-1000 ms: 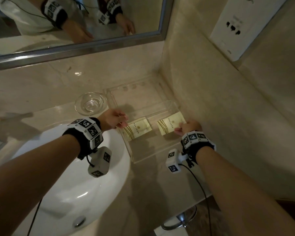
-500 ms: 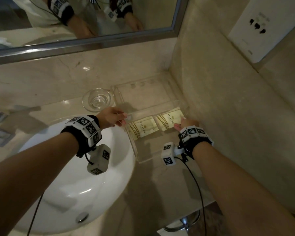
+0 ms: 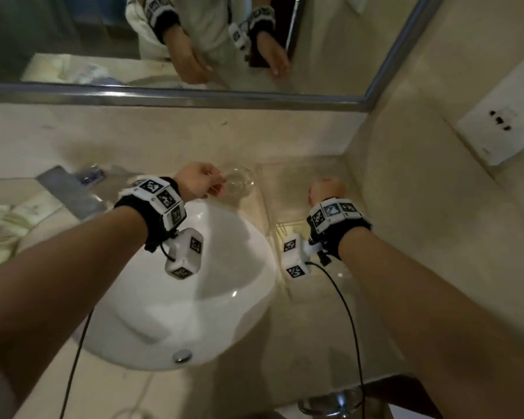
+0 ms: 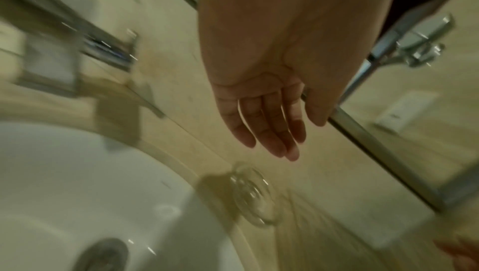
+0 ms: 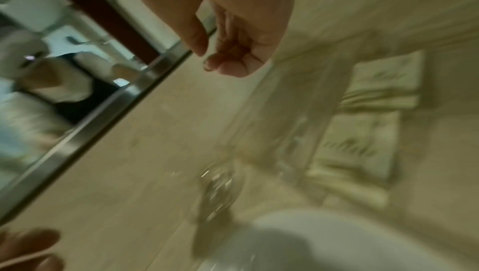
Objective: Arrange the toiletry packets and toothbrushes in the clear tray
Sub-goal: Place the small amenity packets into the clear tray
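Observation:
The clear tray [image 3: 285, 189] sits in the counter's right corner against the wall. Two cream packets with gold stripes [image 5: 386, 78] [image 5: 360, 142] lie inside it; in the head view my right wrist hides most of them. My left hand [image 3: 200, 182] hovers over the counter beside the tray, and the left wrist view shows its fingers [image 4: 269, 132] straight and holding nothing. My right hand [image 3: 325, 190] hangs above the tray, its fingers [image 5: 230, 64] loosely curled around nothing. No toothbrush is clearly visible.
A small glass dish [image 3: 239, 179] stands left of the tray, near my left hand. The white basin [image 3: 194, 282] fills the counter's middle. More pale packets [image 3: 3, 222] and a grey tray [image 3: 67, 192] lie far left. Mirror and wall socket [image 3: 502, 125] behind.
My left hand has let go of the tray's edge and my right hand has left the packet. Both hands have risen and moved toward the back wall.

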Demonstrator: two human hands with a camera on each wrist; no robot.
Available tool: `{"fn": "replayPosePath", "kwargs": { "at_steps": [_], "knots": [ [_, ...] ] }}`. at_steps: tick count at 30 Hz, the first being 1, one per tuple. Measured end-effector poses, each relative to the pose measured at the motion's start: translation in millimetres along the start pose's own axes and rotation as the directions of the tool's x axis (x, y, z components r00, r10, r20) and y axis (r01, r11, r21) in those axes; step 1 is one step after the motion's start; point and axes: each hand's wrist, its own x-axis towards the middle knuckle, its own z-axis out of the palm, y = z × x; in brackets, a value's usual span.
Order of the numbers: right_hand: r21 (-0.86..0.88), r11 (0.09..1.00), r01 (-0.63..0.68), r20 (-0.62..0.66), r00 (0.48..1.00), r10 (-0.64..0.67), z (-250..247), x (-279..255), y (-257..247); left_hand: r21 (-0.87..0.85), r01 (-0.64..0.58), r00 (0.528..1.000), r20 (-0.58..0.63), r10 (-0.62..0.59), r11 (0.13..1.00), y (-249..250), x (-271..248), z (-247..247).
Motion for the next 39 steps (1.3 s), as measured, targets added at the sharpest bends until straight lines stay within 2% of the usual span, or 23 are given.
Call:
{"fn": "replayPosePath", "kwargs": {
  "at_steps": [3, 5, 9, 11, 13, 15, 17, 19, 23, 28, 31, 34, 36, 39],
  "knots": [
    [0.072, 0.991, 0.117, 0.077, 0.990, -0.122, 54, -27, -19, -0.072, 0.033, 0.997, -0.073, -0.038, 0.997, -21, -21, -41],
    [0.061, 0.973, 0.223, 0.177, 0.957, -0.230, 83, -65, -33, -0.115, 0.063, 0.990, -0.117, -0.076, 0.991, -40, -39, -69],
    [0.110, 0.928, 0.355, 0.414, 0.833, -0.367, 146, -136, -57, -0.176, 0.134, 0.979, -0.130, -0.158, 0.975, -84, -86, -130],
    [0.144, 0.907, 0.397, 0.510, 0.756, -0.411, 180, -167, -58, -0.204, 0.160, 0.960, -0.198, -0.200, 0.966, -106, -110, -157],
    [0.156, 0.891, 0.427, 0.596, 0.678, -0.430, 210, -201, -54, -0.239, 0.189, 0.910, -0.323, -0.262, 0.952, -132, -132, -184],
    [0.143, 0.871, 0.470, 0.684, 0.589, -0.430, 238, -229, -42, -0.268, 0.231, 0.831, -0.446, -0.333, 0.935, -161, -156, -209],
    [0.069, 0.864, 0.500, 0.761, 0.533, -0.369, 258, -249, -27, -0.284, 0.299, 0.758, -0.509, -0.407, 0.911, -190, -177, -223],
    [-0.022, 0.862, 0.506, 0.831, 0.489, -0.265, 280, -263, -9, -0.308, 0.361, 0.708, -0.524, -0.474, 0.880, -218, -197, -234],
    [-0.144, 0.807, 0.572, 0.862, 0.474, -0.182, 316, -273, 14, -0.279, 0.449, 0.657, -0.540, -0.526, 0.849, -251, -217, -246],
    [-0.260, 0.745, 0.614, 0.833, 0.533, -0.149, 361, -277, 19, -0.171, 0.543, 0.629, -0.565, -0.533, 0.822, -273, -213, -265],
    [-0.319, 0.631, 0.707, 0.819, 0.540, -0.191, 381, -275, 9, -0.179, 0.546, 0.626, -0.562, -0.540, 0.819, -286, -205, -276],
    [-0.297, 0.576, 0.761, 0.818, 0.514, -0.258, 400, -273, 2, -0.216, 0.530, 0.627, -0.552, -0.550, 0.820, -298, -194, -287],
    [-0.326, 0.494, 0.806, 0.828, 0.495, -0.262, 414, -272, 0, -0.205, 0.519, 0.630, -0.564, -0.533, 0.830, -303, -183, -297],
    [-0.335, 0.360, 0.871, 0.858, 0.440, -0.265, 429, -267, -2, -0.158, 0.515, 0.632, -0.594, -0.498, 0.842, -302, -165, -304]
  ]
}}
